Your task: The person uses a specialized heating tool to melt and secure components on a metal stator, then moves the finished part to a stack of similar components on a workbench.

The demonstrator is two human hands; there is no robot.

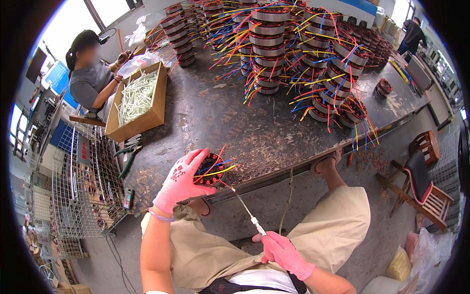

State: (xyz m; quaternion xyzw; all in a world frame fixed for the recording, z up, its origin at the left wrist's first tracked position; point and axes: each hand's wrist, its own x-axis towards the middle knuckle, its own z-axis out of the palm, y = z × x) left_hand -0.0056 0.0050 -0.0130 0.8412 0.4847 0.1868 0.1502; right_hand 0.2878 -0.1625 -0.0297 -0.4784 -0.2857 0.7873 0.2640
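My left hand (pixel 182 179), in a pink glove, is wrapped round the side of a wound motor stator (pixel 207 169) at the table's near edge. Red, blue and yellow wires (pixel 223 169) stick out of the stator to the right. My right hand (pixel 282 251), also gloved in pink, is closed on a slim white rod-like piece (pixel 257 226) held over my lap. From it a thin pale line (pixel 243 204) runs up to a red wire end beside the stator. Whether that line is a sleeved wire or a tool's shaft, I cannot tell.
Stacked stators with coloured wires (pixel 269 49) fill the table's far side. A cardboard box of white tubes (pixel 159 105) stands at the left, with green-handled pliers (pixel 128 164) near it. A co-worker (pixel 93 78) sits beyond. Wire cages (pixel 81 188) stand left, a wooden chair (pixel 421 181) right.
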